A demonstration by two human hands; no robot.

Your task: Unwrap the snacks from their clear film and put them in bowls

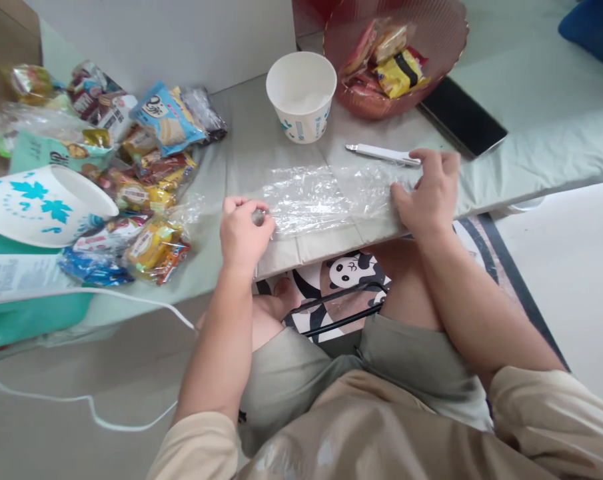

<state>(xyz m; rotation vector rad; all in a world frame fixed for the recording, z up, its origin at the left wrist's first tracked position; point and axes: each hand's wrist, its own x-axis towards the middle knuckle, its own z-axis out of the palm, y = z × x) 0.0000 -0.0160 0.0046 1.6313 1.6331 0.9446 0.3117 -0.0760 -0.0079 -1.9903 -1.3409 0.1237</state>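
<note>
A clear, crinkled plastic bag (326, 200) lies flat on the cloth near the table's front edge, between my two hands. My left hand (246, 230) is closed at the bag's left end, thumb and forefinger pinching its edge. At the other end, my right hand (431, 190) has thumb and forefinger apart, with the thumb at the bag's edge. Its forefinger is by the end of a slim white tool with a metal tip (381, 154), which looks like a cutter knife. Beyond the bag stands a white paper cup (304, 113) with blue print.
Wrapped snacks (151, 180) are heaped on the left, beside a tipped paper cup (46, 203). A pink ribbed bowl (441, 47) holds several snack packs; a black phone (464, 117) lies next to it. A white cable (131, 297) hangs at the front left.
</note>
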